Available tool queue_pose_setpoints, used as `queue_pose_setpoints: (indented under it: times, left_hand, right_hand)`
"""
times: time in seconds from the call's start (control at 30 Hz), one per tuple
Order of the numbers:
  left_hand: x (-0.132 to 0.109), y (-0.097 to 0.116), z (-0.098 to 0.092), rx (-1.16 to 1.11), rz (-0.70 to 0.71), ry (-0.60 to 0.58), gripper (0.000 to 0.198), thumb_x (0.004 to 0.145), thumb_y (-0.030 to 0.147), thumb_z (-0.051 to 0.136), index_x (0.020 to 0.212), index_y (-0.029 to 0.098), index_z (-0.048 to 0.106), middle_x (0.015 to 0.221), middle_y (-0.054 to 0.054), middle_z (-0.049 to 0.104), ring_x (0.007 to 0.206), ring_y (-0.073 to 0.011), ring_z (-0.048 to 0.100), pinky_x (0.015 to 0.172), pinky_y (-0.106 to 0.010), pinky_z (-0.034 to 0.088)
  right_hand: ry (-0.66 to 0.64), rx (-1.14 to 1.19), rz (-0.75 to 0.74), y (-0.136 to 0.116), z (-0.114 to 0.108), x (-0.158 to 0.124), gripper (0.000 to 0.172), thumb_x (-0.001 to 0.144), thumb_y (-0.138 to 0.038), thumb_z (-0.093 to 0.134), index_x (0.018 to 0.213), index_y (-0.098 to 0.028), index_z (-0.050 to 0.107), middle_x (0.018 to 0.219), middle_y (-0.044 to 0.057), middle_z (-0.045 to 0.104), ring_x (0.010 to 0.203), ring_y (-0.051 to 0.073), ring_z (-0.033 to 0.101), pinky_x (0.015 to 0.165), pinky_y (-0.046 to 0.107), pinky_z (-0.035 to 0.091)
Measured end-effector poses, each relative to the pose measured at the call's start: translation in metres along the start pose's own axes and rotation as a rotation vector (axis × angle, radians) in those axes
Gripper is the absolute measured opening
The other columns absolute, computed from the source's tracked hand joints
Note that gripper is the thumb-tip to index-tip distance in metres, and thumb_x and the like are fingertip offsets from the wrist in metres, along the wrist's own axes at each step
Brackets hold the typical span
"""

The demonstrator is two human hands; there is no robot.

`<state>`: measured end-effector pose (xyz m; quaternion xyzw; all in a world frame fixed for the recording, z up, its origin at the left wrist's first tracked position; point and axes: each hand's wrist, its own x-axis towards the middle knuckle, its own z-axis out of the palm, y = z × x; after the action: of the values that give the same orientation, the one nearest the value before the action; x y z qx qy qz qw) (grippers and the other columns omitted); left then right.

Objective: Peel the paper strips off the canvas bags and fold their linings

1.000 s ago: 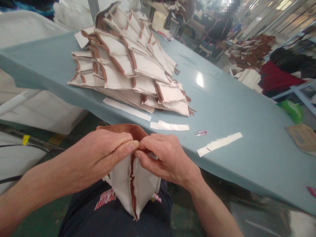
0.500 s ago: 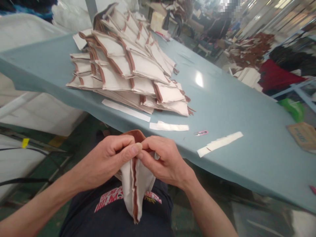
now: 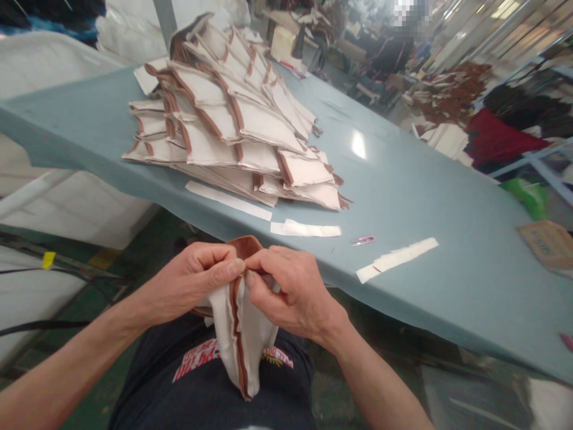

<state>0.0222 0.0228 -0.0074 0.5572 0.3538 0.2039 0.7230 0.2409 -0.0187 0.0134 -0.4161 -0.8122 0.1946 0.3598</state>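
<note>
A white fabric piece (image 3: 255, 334) with a brown strip down its middle hangs in front of my dark shirt. My left hand (image 3: 197, 278) pinches its top edge between thumb and fingers. Close beside it, my right hand (image 3: 293, 286) pinches the same edge, the fingertips of both hands nearly touching. A brown part of the piece shows behind the fingers. On the blue-green table lies a large pile of white pieces with brown edging (image 3: 264, 122). What exactly lies between the fingertips is hidden.
White strips (image 3: 228, 200) lie along the near table (image 3: 403, 197) edge, with more strips (image 3: 307, 229) beside them and a stack of labels (image 3: 397, 260) to the right. Pink-handled snips (image 3: 363, 240) lie between. A cardboard piece (image 3: 546, 243) is at the far right.
Both hands have shifted slightly left with the fabric, and a small gap has opened between thumb tips. The fabric's hanging part has turned a little.
</note>
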Motion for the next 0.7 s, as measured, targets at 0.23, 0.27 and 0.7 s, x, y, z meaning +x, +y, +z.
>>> queue_pose_setpoints:
  times: [0.23, 0.27, 0.7]
  left_hand:
    - [-0.01, 0.019, -0.013, 0.675, 0.311, -0.008, 0.045, 0.109, 0.04, 0.06, 0.068, 0.023, 0.052, 0.058, 0.008, 0.048, 0.055, -0.0118, 0.043, 0.052, -0.024, 0.031]
    - [-0.013, 0.022, -0.012, 0.715, 0.33, -0.03, 0.043, 0.109, 0.037, 0.058, 0.069, 0.024, 0.051, 0.059, 0.007, 0.049, 0.055, -0.0118, 0.045, 0.053, -0.025, 0.032]
    - [-0.035, 0.008, 0.0, 0.389, 0.308, 0.094, 0.052, 0.111, 0.045, 0.053, 0.065, 0.023, 0.047, 0.058, 0.008, 0.041, 0.049, -0.009, 0.038, 0.045, -0.021, 0.028]
  right_hand:
    - [-0.093, -0.019, -0.033, -0.002, -0.004, -0.006, 0.019, 0.105, -0.015, 0.06, 0.095, -0.021, 0.075, 0.077, 0.001, 0.079, 0.066, 0.016, 0.063, 0.067, 0.031, 0.043]
    - [-0.112, 0.005, -0.038, -0.002, -0.005, -0.006, 0.019, 0.106, -0.015, 0.06, 0.096, -0.021, 0.075, 0.078, 0.002, 0.079, 0.067, 0.017, 0.063, 0.068, 0.032, 0.044]
    - [-0.267, 0.357, 0.264, 0.057, -0.021, 0.004, 0.07, 0.098, -0.091, 0.07, 0.094, -0.021, 0.077, 0.095, 0.006, 0.08, 0.086, 0.021, 0.068, 0.081, 0.034, 0.053]
